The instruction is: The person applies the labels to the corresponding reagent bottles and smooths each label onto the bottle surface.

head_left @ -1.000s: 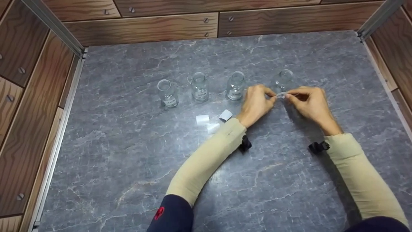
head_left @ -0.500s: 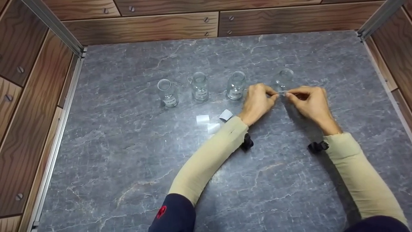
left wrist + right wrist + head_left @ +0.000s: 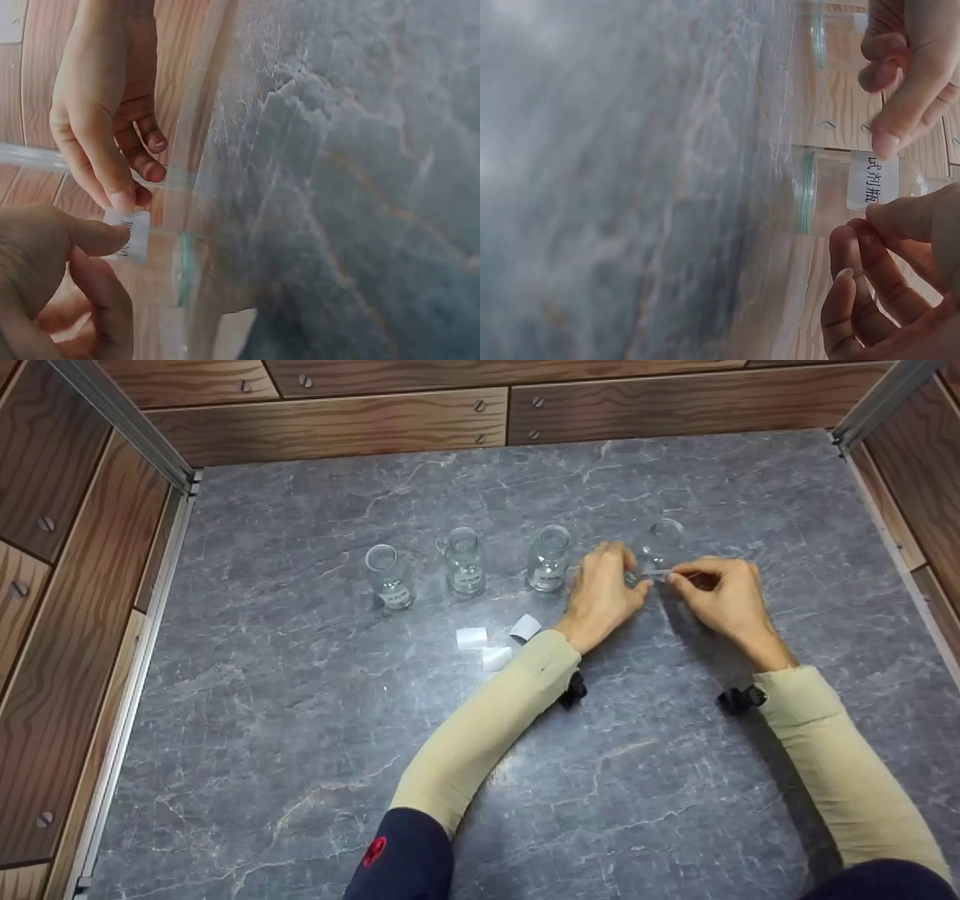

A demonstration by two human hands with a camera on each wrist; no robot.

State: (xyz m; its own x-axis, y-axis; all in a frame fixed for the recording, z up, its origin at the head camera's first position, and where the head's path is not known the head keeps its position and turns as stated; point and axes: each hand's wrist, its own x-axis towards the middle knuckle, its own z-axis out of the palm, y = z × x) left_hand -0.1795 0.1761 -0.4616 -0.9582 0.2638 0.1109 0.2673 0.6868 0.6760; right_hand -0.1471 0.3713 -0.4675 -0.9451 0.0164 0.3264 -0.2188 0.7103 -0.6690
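A clear glass bottle stands upright at the right end of a row of bottles. A white label with handwritten characters lies against its front, low on the side. My left hand is at the label's left edge, its thumb touching it and its index finger spread apart toward the bottle. On the other side my right hand pinches the label's right edge between thumb and index finger. The left wrist view shows both thumbs on the label. How much of the label sticks to the glass cannot be told.
Three more bottles, a left one, a middle one and a nearer one, stand in the row with labels on them. White paper pieces lie on the grey marbled table. Wood-patterned walls enclose it.
The label, curved between both hands a second ago, now lies flat against the bottle. My left index finger has lifted away from the left thumb. The right hand has barely moved.
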